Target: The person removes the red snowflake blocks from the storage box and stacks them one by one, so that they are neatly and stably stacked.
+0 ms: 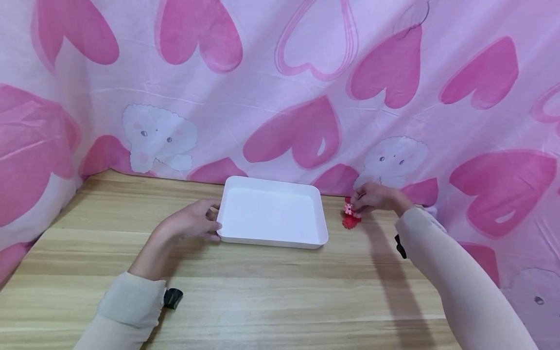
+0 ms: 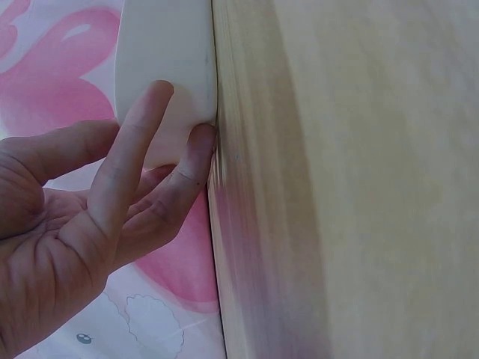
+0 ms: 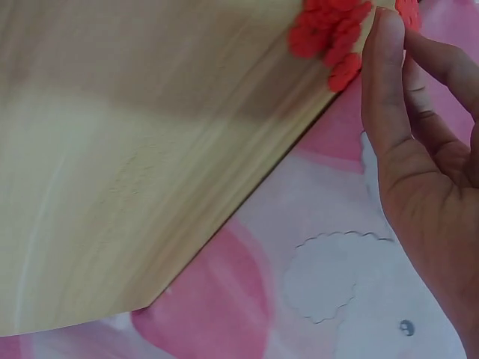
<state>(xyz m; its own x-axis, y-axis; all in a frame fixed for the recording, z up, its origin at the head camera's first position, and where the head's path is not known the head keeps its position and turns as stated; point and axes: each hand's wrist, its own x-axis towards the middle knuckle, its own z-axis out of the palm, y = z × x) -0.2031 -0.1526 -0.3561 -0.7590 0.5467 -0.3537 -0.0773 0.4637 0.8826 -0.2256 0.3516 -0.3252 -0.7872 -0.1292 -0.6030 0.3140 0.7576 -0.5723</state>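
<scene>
A shallow white rectangular tray (image 1: 271,214) lies on the table. My left hand (image 1: 197,221) is at its left end, fingertips resting against the outer wall; in the left wrist view, loosely bent fingers (image 2: 123,161) touch that wall. Over on the right, my right hand (image 1: 372,198) pinches a small red notched disc (image 1: 348,209) between thumb and fingertips. Under it lies a small pile of similar red flower-shaped discs (image 1: 350,222), which the right wrist view shows as a cluster (image 3: 322,30). In that view the pinched disc (image 3: 409,13) is partly hidden behind the fingers.
The wooden table (image 1: 271,291) ends at the back against a pink-and-white curtain (image 1: 271,87) printed with hearts. Its edge shows close to the disc pile in the right wrist view. A black strap piece (image 1: 173,297) is at the left sleeve.
</scene>
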